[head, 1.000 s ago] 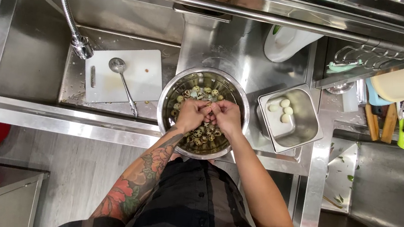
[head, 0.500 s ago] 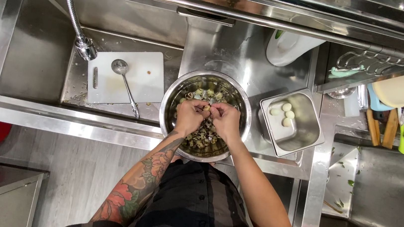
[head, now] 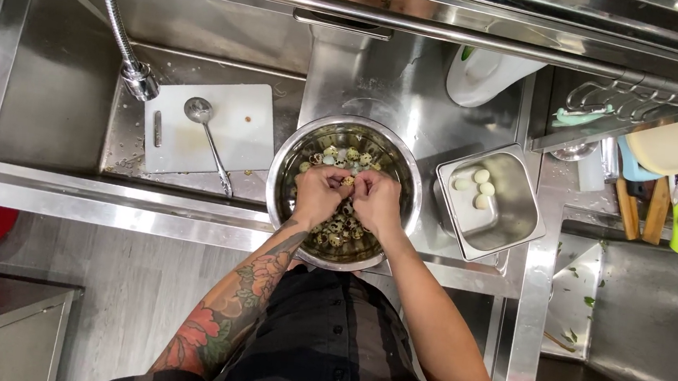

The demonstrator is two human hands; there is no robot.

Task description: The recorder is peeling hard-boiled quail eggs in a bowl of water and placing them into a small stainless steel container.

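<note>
A round steel bowl (head: 405, 172) full of small speckled quail eggs stands on the steel counter. My left hand (head: 318, 197) and my right hand (head: 377, 203) meet over the middle of the bowl, fingertips pinched together on one speckled egg (head: 348, 181). To the right, a square steel tub (head: 516, 211) holds several peeled white eggs (head: 474, 188).
A sink at the left holds a white cutting board (head: 248, 132) with a ladle (head: 208, 140) and a hose sprayer (head: 138, 77) over it. A second sink (head: 643, 332) lies at the right, with utensils (head: 663, 208) above. A white bottle (head: 482, 76) stands behind the bowl.
Both hands stay over the bowl, working the egg between the fingertips; they shifted slightly. The view has drifted a little.
</note>
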